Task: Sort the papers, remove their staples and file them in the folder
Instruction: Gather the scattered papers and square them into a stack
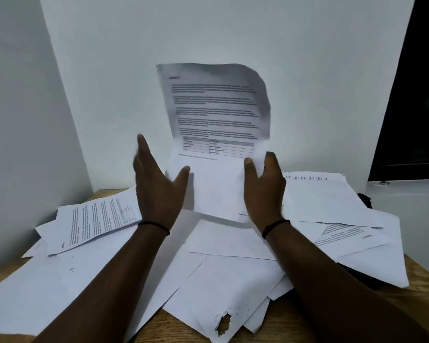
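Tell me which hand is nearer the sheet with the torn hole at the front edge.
Right. The right hand, holding the raised page, is up and slightly right of the torn sheet; the left hand is farther off, up and to its left.

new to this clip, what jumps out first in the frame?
A printed page held upright at centre, its top corner curling over, the right hand gripping its lower edge and the left hand spread at its left side. Under it, loose papers lie strewn across the wooden table. Near the front edge, one sheet has a ragged torn hole.
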### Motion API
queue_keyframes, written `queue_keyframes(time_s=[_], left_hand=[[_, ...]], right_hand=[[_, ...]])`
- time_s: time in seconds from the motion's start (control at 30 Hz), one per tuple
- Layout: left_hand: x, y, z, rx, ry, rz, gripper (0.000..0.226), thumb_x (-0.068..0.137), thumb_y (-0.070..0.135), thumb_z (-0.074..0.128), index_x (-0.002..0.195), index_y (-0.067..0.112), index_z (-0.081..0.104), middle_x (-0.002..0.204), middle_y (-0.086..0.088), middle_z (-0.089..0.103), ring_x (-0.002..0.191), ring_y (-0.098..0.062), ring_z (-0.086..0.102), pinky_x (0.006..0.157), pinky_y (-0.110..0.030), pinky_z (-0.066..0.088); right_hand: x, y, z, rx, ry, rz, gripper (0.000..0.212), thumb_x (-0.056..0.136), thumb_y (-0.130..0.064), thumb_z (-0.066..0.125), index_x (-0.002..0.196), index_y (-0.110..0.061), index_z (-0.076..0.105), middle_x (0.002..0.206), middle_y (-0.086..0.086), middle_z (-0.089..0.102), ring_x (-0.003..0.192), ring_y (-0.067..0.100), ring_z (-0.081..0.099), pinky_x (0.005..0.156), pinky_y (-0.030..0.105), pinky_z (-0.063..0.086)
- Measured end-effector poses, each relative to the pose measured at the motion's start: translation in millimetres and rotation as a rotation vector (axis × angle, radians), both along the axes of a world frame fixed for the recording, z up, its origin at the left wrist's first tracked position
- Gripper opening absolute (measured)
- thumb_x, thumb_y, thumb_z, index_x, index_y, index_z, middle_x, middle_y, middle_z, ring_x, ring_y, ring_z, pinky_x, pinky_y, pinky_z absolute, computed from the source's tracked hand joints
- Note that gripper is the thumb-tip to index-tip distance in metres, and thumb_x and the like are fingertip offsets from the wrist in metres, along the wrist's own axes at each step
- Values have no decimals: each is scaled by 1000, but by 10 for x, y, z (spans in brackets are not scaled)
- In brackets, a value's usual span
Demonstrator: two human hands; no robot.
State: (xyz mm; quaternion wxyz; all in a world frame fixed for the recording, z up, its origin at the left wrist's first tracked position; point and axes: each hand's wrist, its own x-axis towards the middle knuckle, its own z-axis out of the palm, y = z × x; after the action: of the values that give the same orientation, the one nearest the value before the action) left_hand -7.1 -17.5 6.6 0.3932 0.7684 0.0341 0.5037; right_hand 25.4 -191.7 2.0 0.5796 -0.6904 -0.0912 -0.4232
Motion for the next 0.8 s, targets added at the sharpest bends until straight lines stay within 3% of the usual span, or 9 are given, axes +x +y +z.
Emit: queue_keyframes(time_s=[0.07,0.13,0.2,0.27,0.37,0.47,0.6,0.73,0.8], left_hand=[[74,21,-104,-176,229,-201,90,83,35,78,155,21,26,147,-7,48,130,-21,51,110,-41,42],[143,43,-193,-254,377,-326,61,80,38,80,132,21,53,127,-5,65,111,-18,64,98,-40,52],[190,68,-253,-278,454,-368,47,72,38,81,109,18,63,104,-4,73,93,-18,70,85,-39,58],[221,79,-287,-278,503,-367,38,69,34,77,100,16,66,92,-3,74,85,-21,70,77,-36,56],[275,88,-365,-24,625,-315,21,79,25,77,96,18,67,87,-1,72,84,-22,69,76,-31,53],[275,65,-407,180,700,-289,14,83,30,74,92,21,70,80,7,66,80,-14,63,63,-20,41],[298,124,-379,261,642,-153,23,90,49,64,87,27,71,86,8,65,89,-15,62,74,-27,44],[301,377,-346,421,701,203,38,89,51,62,118,28,65,120,-2,64,117,-26,56,95,-35,42],[272,486,-361,460,804,259,50,87,53,62,128,26,58,129,-4,59,123,-27,51,100,-37,38]], right_hand=[[27,-42,30,64,167,44,16,98,-22,59,105,-10,50,77,-7,55,72,15,54,67,25,35],[67,-118,21,36,331,41,22,96,-22,57,111,-17,42,89,-4,59,88,27,60,73,28,39],[88,-177,-8,-127,422,-44,33,94,-19,54,121,-15,35,97,3,62,92,35,62,74,32,41],[130,-220,-60,-415,417,-254,56,90,-15,55,139,-12,29,106,10,63,94,37,61,73,35,42],[195,-219,-137,-736,281,-431,76,79,-12,63,149,-13,34,117,16,58,107,38,55,86,42,44],[229,-155,-189,-925,204,-408,52,81,-25,68,130,-13,59,140,20,50,132,40,43,110,49,34],[235,-86,-310,-1114,464,-187,53,91,-57,54,132,-25,57,144,7,49,140,29,36,116,46,25],[232,-129,-364,-1156,635,-76,48,92,-58,50,127,-26,58,132,2,59,133,28,42,112,45,28],[216,-147,-344,-1130,624,-81,39,93,-53,51,120,-26,60,125,-1,63,126,26,49,106,43,31]])
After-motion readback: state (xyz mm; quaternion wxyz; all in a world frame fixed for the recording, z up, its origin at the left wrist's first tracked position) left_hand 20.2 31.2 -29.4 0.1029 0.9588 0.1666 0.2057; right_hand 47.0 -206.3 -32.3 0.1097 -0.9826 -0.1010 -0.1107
